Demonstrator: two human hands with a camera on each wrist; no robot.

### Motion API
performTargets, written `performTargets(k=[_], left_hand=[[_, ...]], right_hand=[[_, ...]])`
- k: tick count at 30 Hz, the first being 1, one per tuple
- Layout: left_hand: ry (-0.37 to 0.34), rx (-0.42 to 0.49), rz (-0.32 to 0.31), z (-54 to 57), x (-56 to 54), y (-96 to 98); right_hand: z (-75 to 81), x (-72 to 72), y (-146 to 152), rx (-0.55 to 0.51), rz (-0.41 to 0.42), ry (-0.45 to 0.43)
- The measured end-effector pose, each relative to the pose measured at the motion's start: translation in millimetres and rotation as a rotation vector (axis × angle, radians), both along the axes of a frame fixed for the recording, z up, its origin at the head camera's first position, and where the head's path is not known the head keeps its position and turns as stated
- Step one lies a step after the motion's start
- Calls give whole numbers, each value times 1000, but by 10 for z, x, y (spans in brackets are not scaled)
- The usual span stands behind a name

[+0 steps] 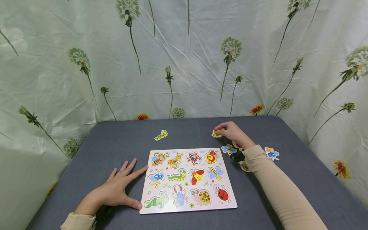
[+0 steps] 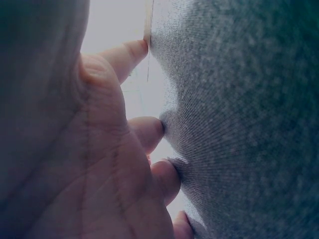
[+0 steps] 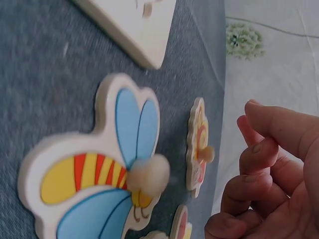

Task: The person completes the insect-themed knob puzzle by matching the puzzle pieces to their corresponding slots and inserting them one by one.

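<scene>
My left hand (image 1: 116, 188) lies spread on the grey cloth, its thumb and index fingertip at the left edge of a pink insect puzzle board (image 1: 188, 208). In the left wrist view, the left hand's fingers (image 2: 147, 132) press on the cloth. At the back right, my right hand (image 1: 230, 131) hovers by a yellow-and-red puzzle piece (image 1: 216, 134). The right wrist view has this right hand (image 3: 271, 174) loosely curled, apart from the piece's wooden knob (image 3: 206, 154). Closer to that camera lies a blue-winged, striped dragonfly piece (image 3: 84, 181).
A green caterpillar piece (image 1: 161, 135) lies behind the board. To the board's right are the dragonfly piece (image 1: 227, 149), a blue insect piece (image 1: 271, 153) and others partly hidden under the right forearm. A flowered curtain (image 1: 184, 64) hangs behind the table.
</scene>
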State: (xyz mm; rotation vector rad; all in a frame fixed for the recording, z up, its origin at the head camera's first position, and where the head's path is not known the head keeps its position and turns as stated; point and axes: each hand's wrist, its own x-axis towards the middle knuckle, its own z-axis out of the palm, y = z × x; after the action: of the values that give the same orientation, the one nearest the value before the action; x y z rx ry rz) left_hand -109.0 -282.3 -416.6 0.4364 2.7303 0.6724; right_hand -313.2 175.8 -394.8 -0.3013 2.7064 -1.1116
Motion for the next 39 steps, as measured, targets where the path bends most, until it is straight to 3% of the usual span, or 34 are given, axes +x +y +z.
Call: performTargets(k=[12,23,39], left_hand=[[10,3,-5,4,3,-1],[8,3,-7,-1,0,-13],[11,6,-9,-4,-1,-15]], right_hand=[[-137,-153,99,30,-45,22],[-83,-119,73,71,-47,38],[-124,-171,43,110,-96,5]])
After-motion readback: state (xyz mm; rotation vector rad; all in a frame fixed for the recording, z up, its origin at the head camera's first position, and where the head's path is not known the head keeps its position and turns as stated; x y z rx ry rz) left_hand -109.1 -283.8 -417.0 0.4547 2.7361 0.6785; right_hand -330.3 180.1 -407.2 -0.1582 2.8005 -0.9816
